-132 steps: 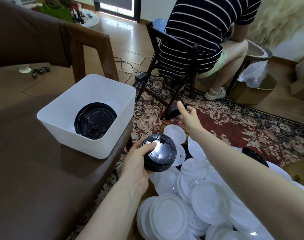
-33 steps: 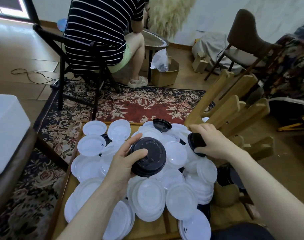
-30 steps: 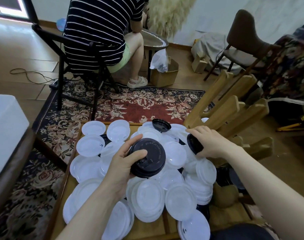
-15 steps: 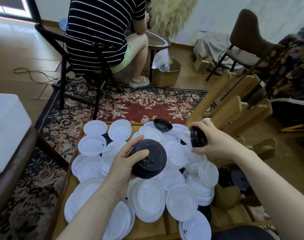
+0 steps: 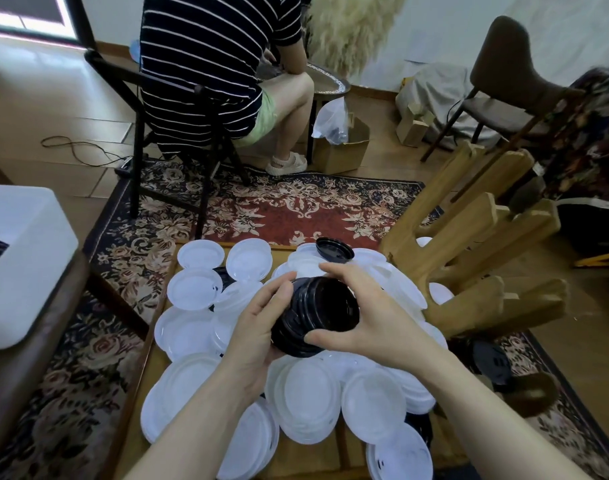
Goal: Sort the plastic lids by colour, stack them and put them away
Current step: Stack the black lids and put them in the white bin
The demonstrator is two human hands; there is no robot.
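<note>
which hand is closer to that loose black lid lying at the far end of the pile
Right. The right hand grips the black lid stack with its fingertips just short of the loose black lid; the left hand sits lower and further left.

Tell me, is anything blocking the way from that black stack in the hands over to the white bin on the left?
Nothing visible does. Both hands, left and right, hold the black stack above the white lids. The white bin sits on the brown seat to the left, with only open air between.
</note>
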